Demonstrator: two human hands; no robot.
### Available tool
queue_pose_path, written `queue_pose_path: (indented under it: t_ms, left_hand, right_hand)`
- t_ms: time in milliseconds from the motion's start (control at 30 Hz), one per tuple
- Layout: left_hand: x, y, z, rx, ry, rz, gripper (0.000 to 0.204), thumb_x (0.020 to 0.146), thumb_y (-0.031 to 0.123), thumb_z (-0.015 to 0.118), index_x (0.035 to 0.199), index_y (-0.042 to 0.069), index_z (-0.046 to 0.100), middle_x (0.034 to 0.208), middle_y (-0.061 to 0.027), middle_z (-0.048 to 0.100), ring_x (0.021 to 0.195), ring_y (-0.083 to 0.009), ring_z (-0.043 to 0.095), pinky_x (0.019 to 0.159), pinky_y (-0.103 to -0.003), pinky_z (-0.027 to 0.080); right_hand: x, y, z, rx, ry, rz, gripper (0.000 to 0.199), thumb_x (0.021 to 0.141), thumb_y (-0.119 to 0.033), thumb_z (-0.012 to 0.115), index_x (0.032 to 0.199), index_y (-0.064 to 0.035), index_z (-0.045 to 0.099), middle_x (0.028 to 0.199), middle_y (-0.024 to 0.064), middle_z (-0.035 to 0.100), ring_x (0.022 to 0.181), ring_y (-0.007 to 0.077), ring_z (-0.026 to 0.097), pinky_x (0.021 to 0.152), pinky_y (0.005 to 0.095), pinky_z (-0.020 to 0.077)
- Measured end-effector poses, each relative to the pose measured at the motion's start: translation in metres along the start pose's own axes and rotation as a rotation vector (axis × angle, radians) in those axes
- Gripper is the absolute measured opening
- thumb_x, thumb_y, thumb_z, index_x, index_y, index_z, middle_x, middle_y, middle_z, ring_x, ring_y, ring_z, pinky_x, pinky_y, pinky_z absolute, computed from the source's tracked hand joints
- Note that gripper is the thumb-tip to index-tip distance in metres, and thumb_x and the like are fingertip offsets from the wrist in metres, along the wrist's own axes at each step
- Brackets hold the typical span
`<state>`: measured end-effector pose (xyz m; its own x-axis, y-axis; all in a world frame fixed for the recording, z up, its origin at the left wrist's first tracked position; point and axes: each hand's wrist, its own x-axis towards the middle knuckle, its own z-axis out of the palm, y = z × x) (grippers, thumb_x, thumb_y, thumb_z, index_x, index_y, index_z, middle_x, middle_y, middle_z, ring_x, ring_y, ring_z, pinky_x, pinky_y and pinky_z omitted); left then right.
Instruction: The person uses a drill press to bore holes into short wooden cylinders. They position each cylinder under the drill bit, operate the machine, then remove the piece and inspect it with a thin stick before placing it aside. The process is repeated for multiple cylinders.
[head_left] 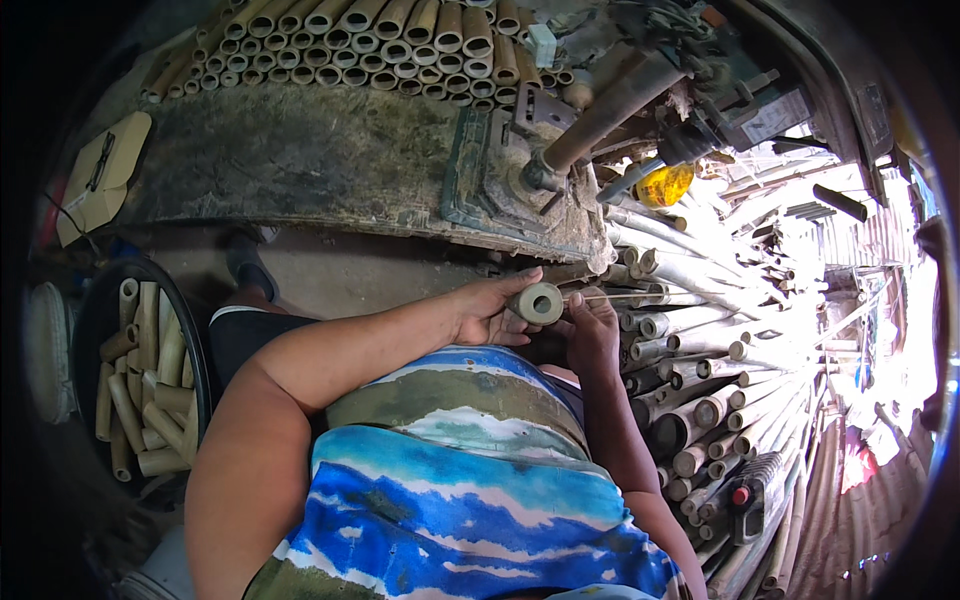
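In front of my belly, my left hand (487, 312) grips a short bamboo tube (525, 306) with its round open end facing me. The thumb lies along its upper side and the fingers curl beneath. Just to the right, my right hand (593, 330) is closed with thumb and fingers pinched on a thin stick (625, 296), which points out to the right. Where the stick's left end lies against the tube, I cannot make out.
A worktable (300, 160) with a drill-press-like stand (590, 115) is ahead. Cut bamboo tubes (340, 50) are stacked at its back. A black tub (205, 370) of bamboo pieces stands left. Long bamboo poles (720, 350) and a chainsaw-like tool (757, 495) lie right.
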<state>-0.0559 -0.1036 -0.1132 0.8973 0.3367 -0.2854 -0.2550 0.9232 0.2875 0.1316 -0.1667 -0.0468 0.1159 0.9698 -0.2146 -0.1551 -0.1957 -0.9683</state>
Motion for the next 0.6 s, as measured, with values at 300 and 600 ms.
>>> queue_pose_path:
  t_ms: [300, 600]
  left_hand:
    - [-0.003, 0.002, 0.005, -0.036, 0.06, -0.004, 0.049, 0.093, 0.059, 0.061, 0.099, 0.01, 0.066, 0.082, -0.0088, 0.073, 0.06, -0.0151, 0.07, 0.055, -0.034, 0.063]
    - [-0.007, 0.006, 0.005, -0.034, 0.043, -0.012, 0.046, 0.095, 0.055, 0.062, 0.099, 0.009, 0.066, 0.08, -0.0085, 0.073, 0.062, -0.0171, 0.072, 0.054, -0.035, 0.064]
  right_hand:
    - [0.001, 0.005, 0.002, 0.012, 0.019, 0.001, 0.013, 0.103, -0.014, 0.056, 0.1, -0.0017, 0.059, 0.093, 0.0097, 0.067, 0.083, 0.0197, 0.068, 0.079, 0.0386, 0.0601]
    - [0.0, 0.01, 0.003, 0.004, -0.02, -0.098, 0.01, 0.101, -0.013, 0.06, 0.1, -0.0024, 0.061, 0.092, 0.0069, 0.068, 0.085, 0.016, 0.068, 0.079, 0.0357, 0.0597]
